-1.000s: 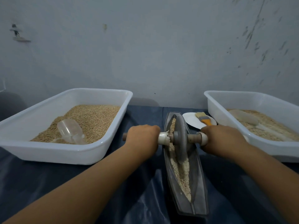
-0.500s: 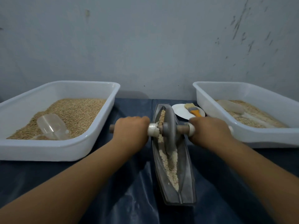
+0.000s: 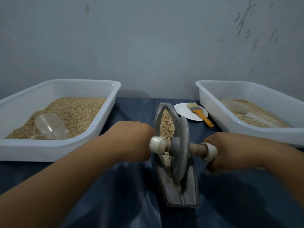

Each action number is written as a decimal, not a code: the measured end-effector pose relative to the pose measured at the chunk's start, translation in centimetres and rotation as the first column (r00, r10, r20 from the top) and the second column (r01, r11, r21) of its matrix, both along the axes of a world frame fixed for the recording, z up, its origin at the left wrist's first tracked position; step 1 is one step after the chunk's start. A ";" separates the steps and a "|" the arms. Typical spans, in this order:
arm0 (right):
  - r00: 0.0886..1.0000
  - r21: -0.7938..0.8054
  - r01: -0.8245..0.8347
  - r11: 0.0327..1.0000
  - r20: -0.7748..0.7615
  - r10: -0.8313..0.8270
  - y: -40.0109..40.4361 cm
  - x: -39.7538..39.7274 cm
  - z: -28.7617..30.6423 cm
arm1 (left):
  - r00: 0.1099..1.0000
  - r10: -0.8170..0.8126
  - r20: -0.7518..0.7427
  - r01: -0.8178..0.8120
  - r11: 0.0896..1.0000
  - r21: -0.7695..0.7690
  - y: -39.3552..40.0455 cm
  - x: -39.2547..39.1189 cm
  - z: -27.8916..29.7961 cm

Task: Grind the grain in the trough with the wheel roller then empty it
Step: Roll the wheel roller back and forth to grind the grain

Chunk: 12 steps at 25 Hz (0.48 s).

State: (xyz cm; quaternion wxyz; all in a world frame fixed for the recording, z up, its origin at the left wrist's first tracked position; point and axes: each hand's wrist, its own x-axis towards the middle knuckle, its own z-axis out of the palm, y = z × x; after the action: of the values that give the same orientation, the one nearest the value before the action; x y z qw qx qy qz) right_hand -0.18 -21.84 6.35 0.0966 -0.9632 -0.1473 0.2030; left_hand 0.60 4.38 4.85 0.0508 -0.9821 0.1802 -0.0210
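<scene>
We're mid-grind. Left hand [image 3: 131, 140] is wrapped round the left end of the wooden axle [image 3: 196, 149], right hand [image 3: 230, 151] round the right end, fingers of both clenched on it just outboard of the taped collars. The wheel roller [image 3: 179, 150] sits in the trough [image 3: 189, 195], at centre frame, toward its near end. The grain [image 3: 167, 124] lies heaped in the far half of the trough, still looking mostly whole; a little paler crushed meal shows just left of the wheel.

To do this stroke well, in our judgement:
- Keep the axle level and square to the trough. The wheel looks tilted slightly right now; if it leans more, the rim rides the wall instead of the groove.
- Even downward load from both hands, long strokes end to end, so the far pile gets pulled under the rim.
- Don't overrun the near end, since the wheel is close to the lip there.
- The trough rests loose on the blue sheet over the counter [image 3: 131, 195]; push along its axis so it doesn't skate.

Versus half a second ago: the wheel was around mid-trough with pale meal visible on the near side; now it's rolled back toward us and covers that stretch, exposing the far grain. Both hands came back with it, same grip.

Emptying not started; white tub [image 3: 246, 129] at right with ground meal, pastry brush [image 3: 199, 113] on its plate [image 3: 182, 110] just beside it.
</scene>
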 end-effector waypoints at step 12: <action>0.733 -0.061 0.229 0.971 0.668 -0.131 2.9 7.7 -3.7 | 0.951 0.177 0.254 -0.156 0.983 -0.100 -1.5 6.2 -1.6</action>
State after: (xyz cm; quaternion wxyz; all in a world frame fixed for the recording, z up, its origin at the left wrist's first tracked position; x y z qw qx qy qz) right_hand 7.53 -18.96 2.65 -0.0098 -0.9866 -0.0632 -0.1503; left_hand 6.75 2.85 3.27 0.0369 -0.9836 0.0873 -0.1534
